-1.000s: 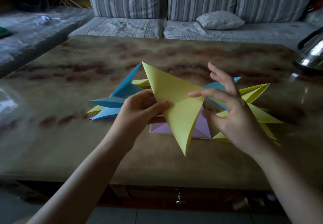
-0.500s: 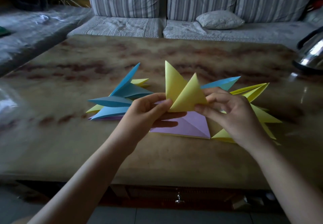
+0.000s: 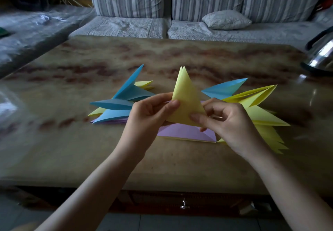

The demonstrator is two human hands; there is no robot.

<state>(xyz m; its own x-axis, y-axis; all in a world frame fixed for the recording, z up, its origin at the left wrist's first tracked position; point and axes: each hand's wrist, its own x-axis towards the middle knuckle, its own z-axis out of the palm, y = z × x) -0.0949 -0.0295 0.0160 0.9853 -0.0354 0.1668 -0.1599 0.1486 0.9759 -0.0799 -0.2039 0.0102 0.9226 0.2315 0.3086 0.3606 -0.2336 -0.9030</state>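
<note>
While our left hand [image 3: 151, 115] and right hand [image 3: 232, 122] each pinch a lower corner of the yellow folded paper triangle [image 3: 185, 103], upright just above the marbled brown table [image 3: 126, 167], we judge a crease is being set. Next it needs a firm press along the fold. Beneath lies one lilac folded paper sheet [image 3: 182, 131]. Beyond are four blue folded paper points [image 3: 111, 103] (three left, one right) and yellow folded paper pieces [image 3: 261, 115] too overlapped to count.
</note>
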